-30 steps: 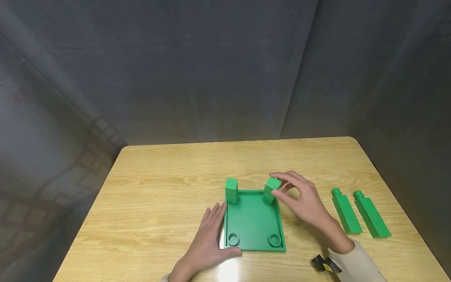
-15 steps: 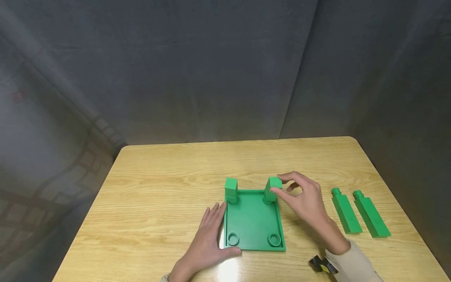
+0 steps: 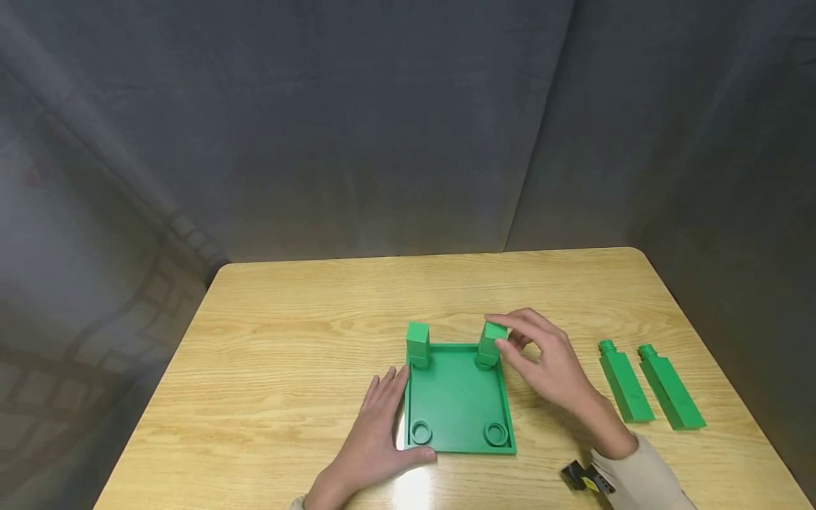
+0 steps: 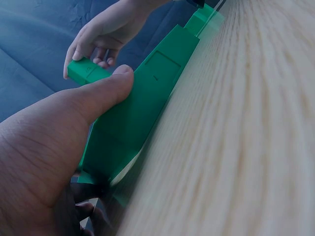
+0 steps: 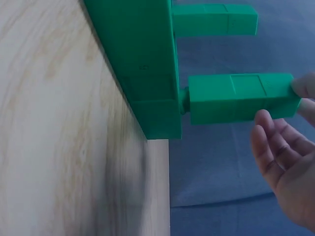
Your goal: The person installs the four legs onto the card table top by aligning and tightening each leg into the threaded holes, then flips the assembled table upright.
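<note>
A green base plate (image 3: 455, 393) lies on the wooden table. Two green posts stand upright in its far corners, the left post (image 3: 418, 345) free. My right hand (image 3: 503, 334) pinches the top of the right post (image 3: 489, 348), thumb and forefinger around it. In the right wrist view that post (image 5: 236, 98) is plugged into the plate (image 5: 142, 64), with my fingers (image 5: 275, 152) at its top end. My left hand (image 3: 382, 418) lies flat against the plate's left edge, thumb (image 4: 98, 96) along its front edge.
Two more green posts (image 3: 625, 380) (image 3: 671, 386) lie side by side on the table to the right. The plate's near corners hold two round sockets (image 3: 421, 431) (image 3: 496, 433). The table edge (image 3: 733, 368) runs close past the lying posts. A dark curtain hangs behind.
My right hand's fingers shifted slightly around the top of the right post and closed back on it. The plate, both upright posts and my left hand stayed put.
</note>
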A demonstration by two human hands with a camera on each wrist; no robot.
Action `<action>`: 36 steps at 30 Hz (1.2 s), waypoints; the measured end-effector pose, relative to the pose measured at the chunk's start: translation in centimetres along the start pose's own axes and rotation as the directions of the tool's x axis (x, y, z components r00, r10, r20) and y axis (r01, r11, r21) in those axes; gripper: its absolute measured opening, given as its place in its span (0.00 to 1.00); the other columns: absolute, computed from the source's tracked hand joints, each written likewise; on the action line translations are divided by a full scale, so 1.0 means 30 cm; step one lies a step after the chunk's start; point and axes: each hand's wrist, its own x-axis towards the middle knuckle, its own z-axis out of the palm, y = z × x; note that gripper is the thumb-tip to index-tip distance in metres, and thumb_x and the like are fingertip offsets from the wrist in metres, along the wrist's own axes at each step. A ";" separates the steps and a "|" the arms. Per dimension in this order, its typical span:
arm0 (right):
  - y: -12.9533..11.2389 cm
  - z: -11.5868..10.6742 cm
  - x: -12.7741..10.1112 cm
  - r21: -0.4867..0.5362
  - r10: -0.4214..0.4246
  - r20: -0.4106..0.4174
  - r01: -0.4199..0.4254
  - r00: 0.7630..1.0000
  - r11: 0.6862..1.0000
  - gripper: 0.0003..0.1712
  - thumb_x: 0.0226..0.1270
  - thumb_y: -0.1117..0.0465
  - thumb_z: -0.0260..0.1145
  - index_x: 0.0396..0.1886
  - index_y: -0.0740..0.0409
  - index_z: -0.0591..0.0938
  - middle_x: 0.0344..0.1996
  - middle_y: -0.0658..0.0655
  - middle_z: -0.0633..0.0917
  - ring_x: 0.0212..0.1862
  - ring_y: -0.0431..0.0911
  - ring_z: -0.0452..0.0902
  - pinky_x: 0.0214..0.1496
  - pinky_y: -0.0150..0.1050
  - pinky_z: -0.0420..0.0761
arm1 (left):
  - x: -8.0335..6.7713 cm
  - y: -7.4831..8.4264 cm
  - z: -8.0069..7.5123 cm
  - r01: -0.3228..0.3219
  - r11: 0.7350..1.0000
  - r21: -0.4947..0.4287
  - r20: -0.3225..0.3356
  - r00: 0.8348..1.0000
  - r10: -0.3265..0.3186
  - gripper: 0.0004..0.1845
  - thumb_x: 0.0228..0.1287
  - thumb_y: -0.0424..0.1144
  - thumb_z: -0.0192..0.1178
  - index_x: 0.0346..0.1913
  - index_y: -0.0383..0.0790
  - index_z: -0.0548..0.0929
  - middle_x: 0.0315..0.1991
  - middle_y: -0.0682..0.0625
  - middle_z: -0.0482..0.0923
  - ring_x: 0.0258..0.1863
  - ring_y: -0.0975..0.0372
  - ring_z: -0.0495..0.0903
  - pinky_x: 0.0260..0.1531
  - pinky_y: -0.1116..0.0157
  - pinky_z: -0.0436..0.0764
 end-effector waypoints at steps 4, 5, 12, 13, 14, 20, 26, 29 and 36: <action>0.007 -0.014 -0.001 0.009 -0.021 0.033 0.020 0.999 1.000 0.29 0.68 0.77 0.75 0.67 0.55 0.89 0.49 0.49 0.88 0.37 0.37 0.83 0.40 0.28 0.86 | 0.003 0.003 -0.005 0.000 1.000 0.011 0.017 1.000 0.000 0.73 0.54 0.75 0.76 0.92 0.44 0.49 0.90 0.41 0.52 0.91 0.47 0.47 0.90 0.47 0.38; 0.009 -0.018 -0.001 0.010 -0.030 0.040 0.029 0.999 1.000 0.29 0.68 0.77 0.75 0.67 0.55 0.89 0.49 0.49 0.88 0.37 0.37 0.82 0.40 0.29 0.86 | 0.003 0.003 -0.004 -0.008 1.000 0.016 0.014 1.000 0.008 0.73 0.54 0.75 0.76 0.92 0.44 0.49 0.90 0.41 0.53 0.90 0.46 0.48 0.90 0.45 0.40; 0.014 -0.027 -0.002 -0.002 0.001 0.033 -0.001 0.999 1.000 0.29 0.65 0.75 0.79 0.65 0.53 0.89 0.44 0.46 0.88 0.37 0.37 0.82 0.42 0.27 0.85 | -0.002 -0.004 0.003 -0.036 0.999 0.012 -0.030 0.999 0.037 0.71 0.55 0.74 0.76 0.92 0.44 0.52 0.90 0.41 0.55 0.90 0.45 0.50 0.90 0.46 0.41; 0.014 -0.025 -0.002 -0.012 0.015 0.021 -0.014 1.000 1.000 0.29 0.63 0.74 0.81 0.63 0.52 0.89 0.43 0.45 0.87 0.37 0.37 0.82 0.42 0.27 0.85 | -0.003 -0.004 0.004 -0.031 1.000 0.006 -0.029 0.999 0.031 0.71 0.55 0.74 0.76 0.92 0.45 0.52 0.90 0.41 0.55 0.90 0.45 0.50 0.90 0.48 0.40; 0.014 -0.022 -0.003 -0.021 0.028 0.009 -0.028 1.000 0.999 0.29 0.61 0.74 0.82 0.61 0.51 0.89 0.43 0.45 0.87 0.37 0.38 0.82 0.42 0.27 0.85 | -0.003 -0.004 0.004 -0.024 1.000 0.000 -0.026 0.999 0.024 0.71 0.54 0.74 0.76 0.92 0.45 0.51 0.90 0.42 0.54 0.90 0.46 0.49 0.90 0.50 0.39; 0.014 -0.010 -0.004 -0.071 0.044 -0.042 -0.047 0.998 0.996 0.29 0.53 0.74 0.87 0.53 0.53 0.87 0.42 0.46 0.87 0.39 0.42 0.82 0.41 0.25 0.85 | -0.002 0.000 0.001 0.011 1.000 -0.018 0.009 1.000 -0.010 0.73 0.53 0.75 0.76 0.93 0.46 0.49 0.91 0.45 0.51 0.91 0.51 0.44 0.89 0.52 0.35; 0.011 -0.013 -0.009 -0.072 0.072 -0.020 -0.074 0.997 0.995 0.24 0.62 0.74 0.82 0.54 0.54 0.85 0.44 0.47 0.87 0.39 0.44 0.84 0.39 0.35 0.88 | 0.000 0.000 0.000 0.007 1.000 -0.011 0.018 1.000 -0.007 0.74 0.54 0.77 0.75 0.93 0.46 0.48 0.91 0.46 0.50 0.91 0.52 0.43 0.89 0.51 0.35; 0.010 -0.019 -0.011 -0.064 0.076 -0.009 -0.076 0.997 0.995 0.22 0.64 0.75 0.77 0.55 0.55 0.85 0.44 0.49 0.88 0.36 0.41 0.83 0.37 0.41 0.87 | 0.000 0.000 0.000 0.007 1.000 -0.010 0.019 1.000 -0.007 0.74 0.54 0.77 0.75 0.93 0.46 0.48 0.91 0.46 0.50 0.91 0.52 0.43 0.89 0.52 0.34; 0.004 -0.028 -0.004 0.001 0.064 0.048 -0.064 0.997 0.998 0.30 0.67 0.78 0.73 0.66 0.55 0.84 0.46 0.49 0.86 0.41 0.39 0.80 0.39 0.32 0.85 | -0.001 -0.001 -0.002 0.000 1.000 -0.018 0.013 1.000 0.000 0.73 0.54 0.76 0.75 0.93 0.46 0.48 0.91 0.45 0.50 0.91 0.51 0.43 0.89 0.55 0.33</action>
